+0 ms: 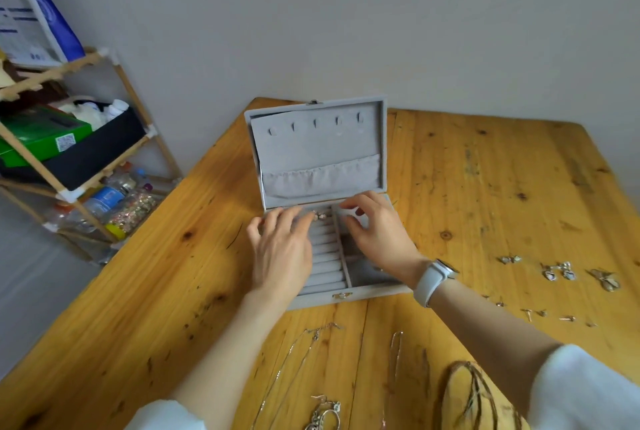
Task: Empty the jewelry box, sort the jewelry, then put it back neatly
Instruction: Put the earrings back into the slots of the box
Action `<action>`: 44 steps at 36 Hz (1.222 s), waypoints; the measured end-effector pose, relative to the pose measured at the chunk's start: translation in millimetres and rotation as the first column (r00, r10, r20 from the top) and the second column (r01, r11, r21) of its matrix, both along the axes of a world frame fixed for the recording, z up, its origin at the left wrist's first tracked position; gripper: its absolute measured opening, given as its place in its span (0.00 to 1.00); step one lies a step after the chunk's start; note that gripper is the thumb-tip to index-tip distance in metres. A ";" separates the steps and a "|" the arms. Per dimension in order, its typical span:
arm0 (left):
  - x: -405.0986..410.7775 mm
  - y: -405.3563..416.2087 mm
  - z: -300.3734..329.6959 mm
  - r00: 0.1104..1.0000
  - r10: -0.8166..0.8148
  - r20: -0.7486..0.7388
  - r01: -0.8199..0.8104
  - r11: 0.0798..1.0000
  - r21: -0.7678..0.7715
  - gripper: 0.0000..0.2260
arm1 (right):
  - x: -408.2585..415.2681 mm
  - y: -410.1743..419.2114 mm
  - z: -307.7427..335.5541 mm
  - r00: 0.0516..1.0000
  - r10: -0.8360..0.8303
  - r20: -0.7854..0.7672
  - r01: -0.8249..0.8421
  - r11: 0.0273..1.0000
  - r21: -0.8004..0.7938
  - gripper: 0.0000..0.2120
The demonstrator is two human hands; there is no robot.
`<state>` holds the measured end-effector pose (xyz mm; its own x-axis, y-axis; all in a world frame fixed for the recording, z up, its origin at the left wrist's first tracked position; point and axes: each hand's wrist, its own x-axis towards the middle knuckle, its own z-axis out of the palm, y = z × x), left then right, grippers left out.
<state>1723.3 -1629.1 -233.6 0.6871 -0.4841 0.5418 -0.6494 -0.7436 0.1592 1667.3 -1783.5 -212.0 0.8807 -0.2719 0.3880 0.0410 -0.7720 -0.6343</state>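
- The bench (pixel 145 277) carries everything; its left edge runs close past the box, while to the right there is wide bare wood before the laid-out pieces.
- The box (pixel 349 295) sits open mid-bench, lid propped up toward the wall; both our hands work over its far end, above the ring rolls (pixel 325 256).
- Our left hand (pixel 282 249) lies flat, fingers spread over the rolls, its grip holding nothing we can see.
- Our right hand (pixel 377 232) has its fingers curled toward the thumb; we cannot tell whether its grip pinches anything.
- The necklaces (pixel 294 357) lie just in front of the box, under our forearms; drawing our arms back low could, we judge, drag or tangle the chains.
- The earrings (pixel 557 272) sit well to the right, near that bench edge; a careless sweep might knock them off.
- A ring (pixel 320 216) sits at the top of the rolls between our fingertips; if pushed in askew it may pop out and fall into the side compartment.
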 end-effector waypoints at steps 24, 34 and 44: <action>-110.9 -182.4 6.9 0.845 -0.355 -0.399 0.420 0.904 0.085 0.16 | -159.0 -149.6 -20.5 0.890 -0.398 -0.224 0.285 0.867 -0.409 0.11; -113.9 -206.4 -0.7 0.817 -0.435 -0.379 0.479 0.878 0.024 0.10 | -166.6 -161.4 -21.7 0.905 -0.417 -0.086 0.387 0.890 -0.242 0.03; -103.5 -167.6 12.8 0.782 -0.483 -0.394 0.430 0.876 -0.221 0.05 | -152.0 -138.6 3.0 0.947 -0.312 -0.074 0.316 0.947 0.052 0.03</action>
<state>1619.8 -1796.7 -220.9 0.5741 -0.7539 0.3194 -0.7553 -0.3370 0.5621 1515.3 -1922.1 -209.1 0.7688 -0.5608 0.3074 -0.2393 -0.6979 -0.6750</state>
